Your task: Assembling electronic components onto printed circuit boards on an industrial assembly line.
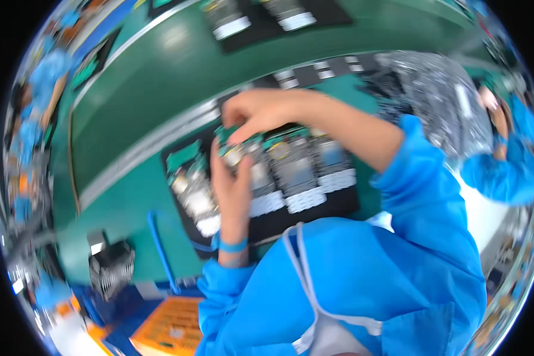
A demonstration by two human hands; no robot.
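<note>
Several small electronic assemblies, each with a green circuit board strip and a white perforated end, lie in a row on a black tray. My left hand is over the row, fingers stretched and thumb apart, touching the second assembly. Above it my right hand bends down with thumb and fingers curled at that assembly's green board; blur hides what they pinch. The leftmost assembly sits left of my left hand. Two others, the third assembly and the rightmost assembly, lie under my right forearm.
A green conveyor belt runs beyond the tray, carrying more assemblies on black trays. Grey plastic bags are heaped at right, near a co-worker's sleeve. At left lie a blue strip and a dark object; an orange crate stands below.
</note>
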